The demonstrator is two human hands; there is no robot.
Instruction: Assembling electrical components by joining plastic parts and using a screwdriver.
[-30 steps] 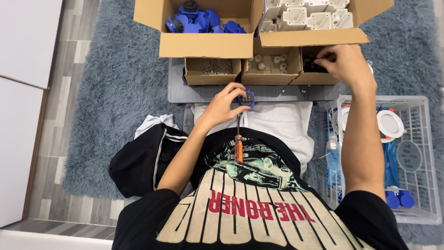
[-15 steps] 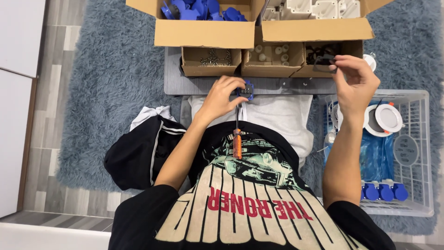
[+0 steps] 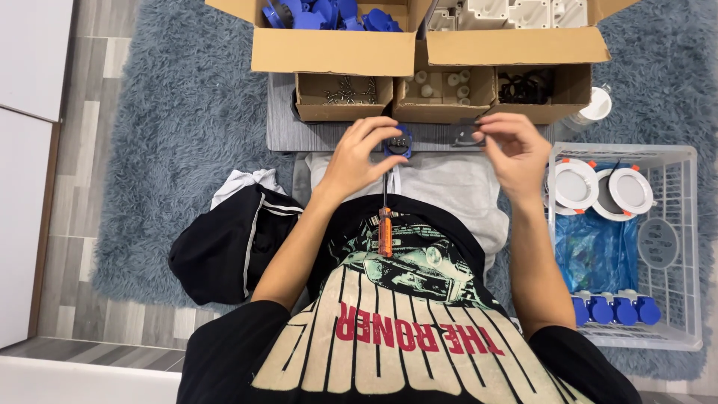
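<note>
Here, mid-assembly. Left hand (image 3: pixel 357 153) curled around a blue part (image 3: pixel 398 141), fingers closed on it, held just above the lap at the near edge of the grey tabletop (image 3: pixel 314 136). Right hand (image 3: pixel 512 150) pinching a small dark piece (image 3: pixel 465 135) between thumb and fingertips, other fingers loosely bent; held level with the blue part and a little apart from it, not yet touching. Screwdriver (image 3: pixel 385 217) with orange handle lying on the lap, tip pointing up toward the blue part, in neither hand.

Behind the hands, three small open boxes in a row: screws (image 3: pixel 345 90) at left, white bits (image 3: pixel 441 84) in the middle, dark pieces (image 3: pixel 526 86) at right. Further back, two large cartons: more blue parts (image 3: pixel 329 15) at left, white housings (image 3: pixel 516 11) at right. White basket (image 3: pixel 684 247) to the right with round white lamps, a blue bag and a row of blue pieces at its near end. Black garment (image 3: pixel 224 251) on the grey rug at left.

Judging by the layout: dark piece already taken up, fitting to blue part not yet done, no screw in hand, driving still left. Many parts waiting in the cartons, so likely plenty of work remaining.
</note>
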